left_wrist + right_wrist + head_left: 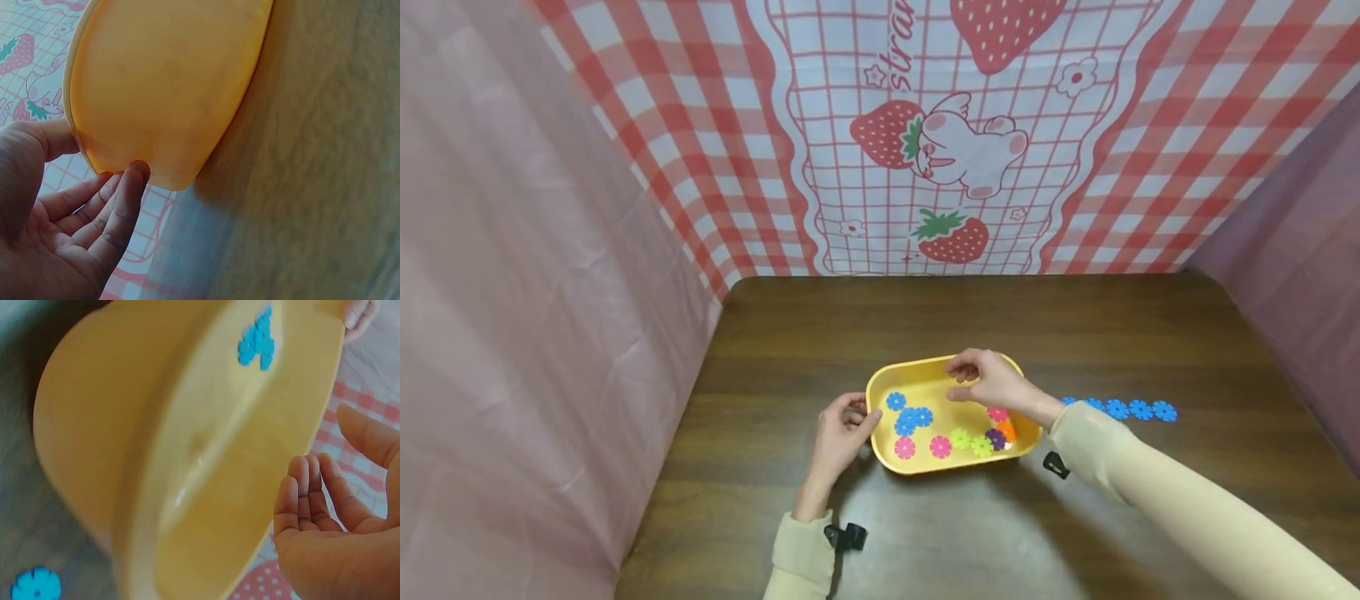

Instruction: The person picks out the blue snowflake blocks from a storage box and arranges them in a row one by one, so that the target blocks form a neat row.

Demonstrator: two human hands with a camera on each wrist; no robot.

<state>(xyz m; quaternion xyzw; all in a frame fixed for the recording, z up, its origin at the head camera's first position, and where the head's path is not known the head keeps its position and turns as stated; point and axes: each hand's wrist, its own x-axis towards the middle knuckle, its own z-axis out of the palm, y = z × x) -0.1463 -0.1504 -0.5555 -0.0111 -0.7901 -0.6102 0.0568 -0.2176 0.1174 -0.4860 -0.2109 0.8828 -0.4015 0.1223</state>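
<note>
1. A yellow, rounded-rectangular plastic tray [934,395] is sitting at the middle of the brown, wood-grained table [820,333], between the 2 hands.
2. The left hand [841,429] is grasping the tray's left end, its thumb lying over the rim and its fingertips bearing against the outer wall.
3. The right hand [988,382] is hovering above the tray's right half, released and holding nothing; its fingers are curving gently, the thumb standing apart.
4. Flat, blue, flower-shaped plastic pieces [905,426] are lying in the tray's left part, 1 of them apart from a small cluster.
5. 2 pink, flower-shaped plastic pieces [941,447] are lying along the near side; 1 more is showing near the right wrist.
6. 2 yellow-green, flower-shaped plastic pieces [960,438] are lying beside a purple, flower-shaped piece [996,439], with orange plastic [1009,430] showing at the right end.
7. A straight row of blue, flower-shaped pieces [1140,409] is lying on the table, right of the tray, the right forearm partly hiding its left end.
8. A red-and-white checked strawberry cloth [730,125] is hanging behind.
</note>
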